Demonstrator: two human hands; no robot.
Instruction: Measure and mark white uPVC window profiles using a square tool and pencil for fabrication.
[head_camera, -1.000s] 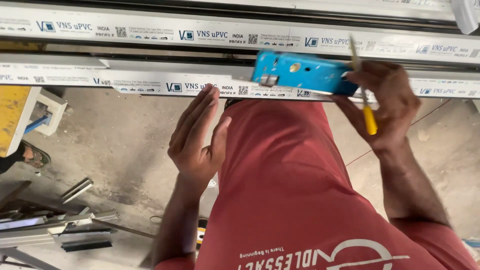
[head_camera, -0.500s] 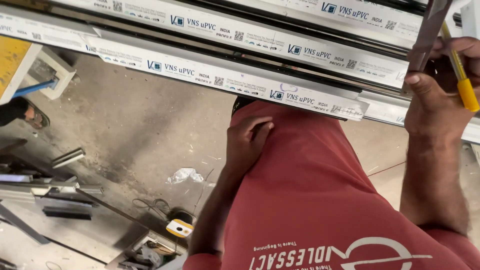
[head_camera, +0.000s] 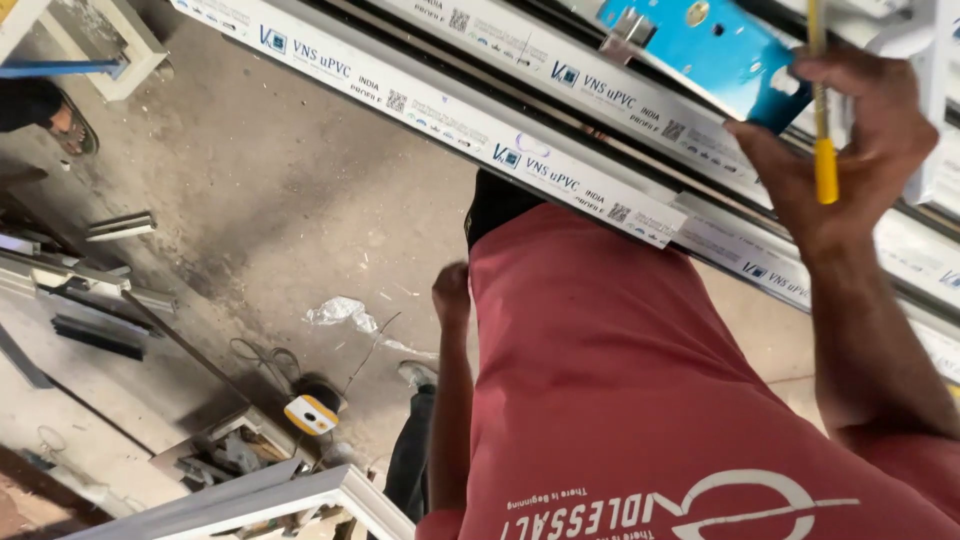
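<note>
Right hand (head_camera: 850, 140) raised at upper right, grip closed around a blue lock case (head_camera: 715, 45) and a yellow-handled screwdriver (head_camera: 823, 120) together; the screwdriver runs upright between the fingers, handle downward. The lock case sits against the white window profiles (head_camera: 480, 125), which cross the view on a slant from upper left to right. Left hand (head_camera: 452, 292) hangs low beside the red shirt (head_camera: 640, 400), fingers curled in a loose fist, nothing seen in its grip. Below: concrete floor (head_camera: 260, 200), a crumpled plastic scrap (head_camera: 340, 312), a yellow tape measure (head_camera: 311, 414), loose profile offcuts (head_camera: 100, 290) at left.
</note>
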